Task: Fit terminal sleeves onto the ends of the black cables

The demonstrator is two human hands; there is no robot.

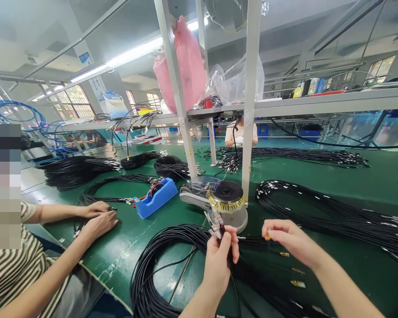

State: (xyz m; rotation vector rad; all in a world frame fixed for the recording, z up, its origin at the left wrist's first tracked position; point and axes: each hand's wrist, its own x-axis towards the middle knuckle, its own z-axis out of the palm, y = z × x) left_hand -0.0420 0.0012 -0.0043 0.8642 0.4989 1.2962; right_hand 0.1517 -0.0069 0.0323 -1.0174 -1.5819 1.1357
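Left hand [220, 260], at lower centre of the frame, grips the cable ends [218, 230] upright just below the tape dispenser [227, 201]. Right hand [287, 240], just right of it and level, pinches what looks like a small yellow tape strip [268, 237].

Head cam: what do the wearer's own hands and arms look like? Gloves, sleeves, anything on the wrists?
The left hand and right hand are both bare, with no gloves. Both arms are uncovered right to the frame edge, so no sleeve shows. No watch, band or ring is visible. The striped sleeve at far left belongs to a co-worker.
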